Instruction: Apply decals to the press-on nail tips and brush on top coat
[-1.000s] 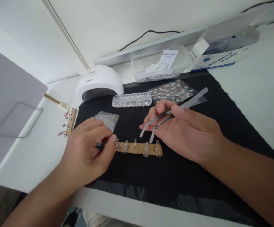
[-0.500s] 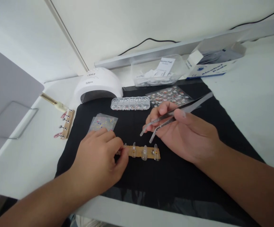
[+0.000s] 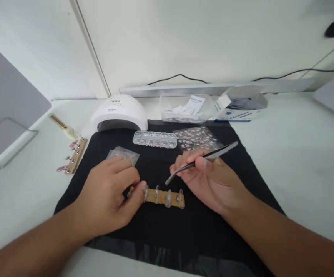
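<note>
A wooden nail stand (image 3: 161,197) lies on the black mat (image 3: 201,231) with several clear false nail tips (image 3: 168,199) mounted across it, small coloured spots on some. My left hand (image 3: 112,192) curls around the stand's left end, thumb and index finger close together and partly hiding it. In my right hand (image 3: 207,177) are curved metal tweezers (image 3: 190,165), gripped between thumb and fingers. Their tips are together, above the stand and apart from it; I see nothing held in them.
Behind stand a white nail lamp (image 3: 120,111), a clear rhinestone case (image 3: 154,139), sticker sheets (image 3: 197,138), a plastic tub (image 3: 185,109) of alcohol pads and their box (image 3: 240,107). Another nail stand (image 3: 76,156) lies left, near a cream-handled brush (image 3: 63,126). More stickers (image 3: 123,154) sit behind my left hand.
The tweezers' tips have come together. My left thumb and index finger have loosened slightly, showing more of the stand's left end. The camera view has tilted up.
</note>
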A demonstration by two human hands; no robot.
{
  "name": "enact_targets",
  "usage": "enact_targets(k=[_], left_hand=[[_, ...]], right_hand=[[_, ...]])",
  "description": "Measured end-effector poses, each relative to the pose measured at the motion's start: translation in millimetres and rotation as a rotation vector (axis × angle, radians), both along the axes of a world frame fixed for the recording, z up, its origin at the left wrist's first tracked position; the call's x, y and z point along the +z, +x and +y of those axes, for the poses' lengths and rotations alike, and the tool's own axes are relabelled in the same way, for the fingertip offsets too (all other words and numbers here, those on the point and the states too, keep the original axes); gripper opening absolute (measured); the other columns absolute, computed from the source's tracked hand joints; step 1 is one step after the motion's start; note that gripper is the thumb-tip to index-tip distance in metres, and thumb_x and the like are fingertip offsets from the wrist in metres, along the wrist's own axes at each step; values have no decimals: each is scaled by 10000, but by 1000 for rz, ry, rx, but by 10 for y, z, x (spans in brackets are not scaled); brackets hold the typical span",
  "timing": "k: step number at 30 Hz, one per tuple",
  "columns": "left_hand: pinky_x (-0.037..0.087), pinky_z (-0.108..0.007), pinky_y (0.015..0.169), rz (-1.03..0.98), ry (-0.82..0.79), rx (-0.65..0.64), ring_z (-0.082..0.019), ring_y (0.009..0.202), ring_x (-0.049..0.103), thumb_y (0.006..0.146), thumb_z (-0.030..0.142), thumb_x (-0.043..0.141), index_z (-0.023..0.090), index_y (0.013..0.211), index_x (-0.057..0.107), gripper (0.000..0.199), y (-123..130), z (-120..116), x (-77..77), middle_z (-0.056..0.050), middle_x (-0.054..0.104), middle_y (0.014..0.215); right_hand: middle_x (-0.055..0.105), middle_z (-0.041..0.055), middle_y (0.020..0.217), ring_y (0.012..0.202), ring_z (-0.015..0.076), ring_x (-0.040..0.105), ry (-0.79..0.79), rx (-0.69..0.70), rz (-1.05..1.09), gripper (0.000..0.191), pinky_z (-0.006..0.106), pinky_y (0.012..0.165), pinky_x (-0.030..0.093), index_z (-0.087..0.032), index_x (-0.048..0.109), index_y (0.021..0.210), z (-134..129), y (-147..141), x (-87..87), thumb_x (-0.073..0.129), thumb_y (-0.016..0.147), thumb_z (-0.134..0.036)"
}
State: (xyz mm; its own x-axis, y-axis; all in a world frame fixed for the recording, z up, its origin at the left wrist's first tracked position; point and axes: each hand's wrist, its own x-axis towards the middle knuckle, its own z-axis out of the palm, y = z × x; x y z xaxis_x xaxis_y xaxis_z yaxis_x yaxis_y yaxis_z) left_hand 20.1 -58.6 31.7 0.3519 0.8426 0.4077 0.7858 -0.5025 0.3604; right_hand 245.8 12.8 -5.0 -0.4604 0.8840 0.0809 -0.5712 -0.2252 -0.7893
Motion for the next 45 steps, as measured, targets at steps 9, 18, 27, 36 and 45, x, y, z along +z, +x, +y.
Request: enact_targets(k=[9,18,27,36,45], left_hand=[[348,-281,566,-91,117,-78,-125,560,443,939,134,550,165,617,531,324,-44,97,-80,18,462,587],[348,-275,581,-131,152,-110,-121,572,449,928,124,572,168,630,525,305,-48,114,-89,22,481,596],[331,-291,616,-185,143,-104,-127,602,433,954,132,559,178,668,501,296,-43,87,-163,33,465,625],[335,-283,594,-146,145,-136,-125,593,444,956,114,559,173,671,523,293,-55,72,-127,27,468,620],[331,-294,584,-167,162,-141,-131,587,442,957,114,557,176,675,529,290,-62,66,-143,24,469,619]], right_hand=[[737,-41,672,663,103,690,43,20,30,125,249,721,600,-272,821,759,-33,8,54,912,770,-357],[718,-49,655,633,98,680,80,114,75,120,277,740,593,-276,832,771,-80,-1,128,904,777,-371],[721,-39,653,629,96,683,136,140,92,94,265,736,586,-277,843,798,-112,20,160,883,806,-361],[716,-32,636,624,95,684,177,153,57,89,250,710,587,-277,852,787,-134,39,208,894,792,-355],[706,-37,631,596,99,670,208,143,32,80,246,628,580,-304,850,794,-152,41,223,882,802,-377]])
